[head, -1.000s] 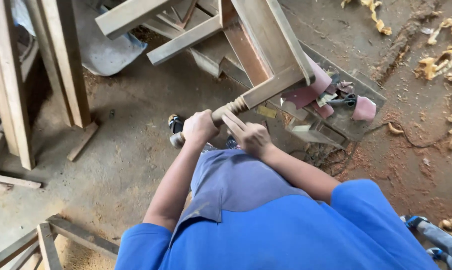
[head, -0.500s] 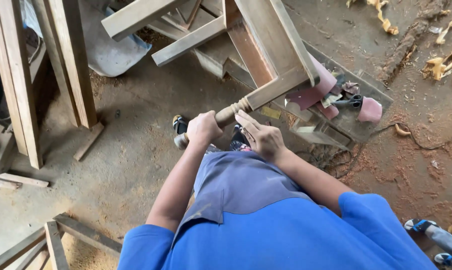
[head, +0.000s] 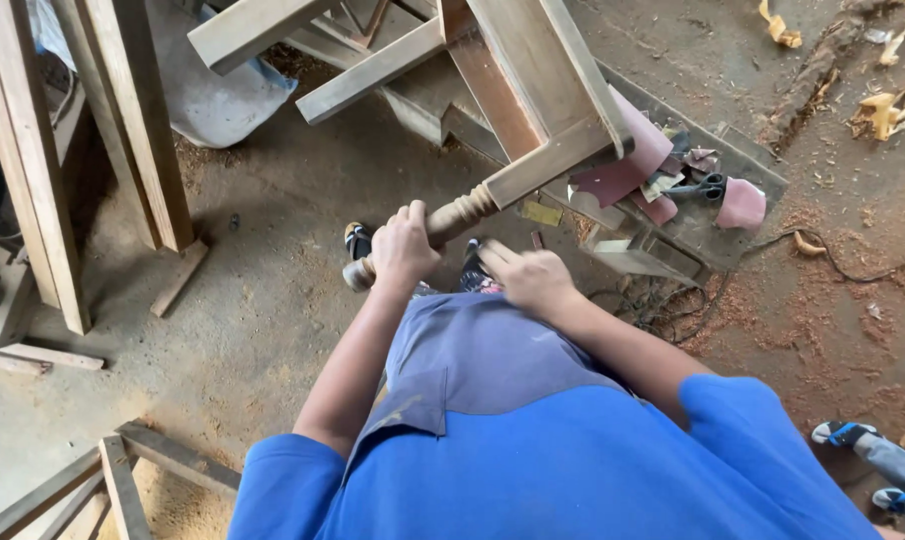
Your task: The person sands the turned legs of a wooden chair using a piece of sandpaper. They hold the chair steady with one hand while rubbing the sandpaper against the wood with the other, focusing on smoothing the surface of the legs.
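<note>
An unfinished wooden furniture frame (head: pixel 533 90) lies tilted in front of me, its turned leg (head: pixel 455 213) pointing down toward me. My left hand (head: pixel 403 245) is wrapped around the lower part of that leg, near its rounded foot. My right hand (head: pixel 528 275) is blurred, a little to the right of the leg and off it; whether it holds anything I cannot tell. My blue shirt fills the bottom of the view.
A low tray (head: pixel 698 235) right of the frame holds reddish sandpaper pieces (head: pixel 743 205) and black scissors (head: pixel 701 186). Wooden posts (head: pixel 138 120) stand at left, another frame (head: pixel 123 480) lies bottom left. Sawdust and shavings cover the floor. Someone's sandalled foot (head: pixel 843 432) shows bottom right.
My right hand has come off the turned leg and moved down and right, now blurred. The left hand keeps its grip on the leg.
</note>
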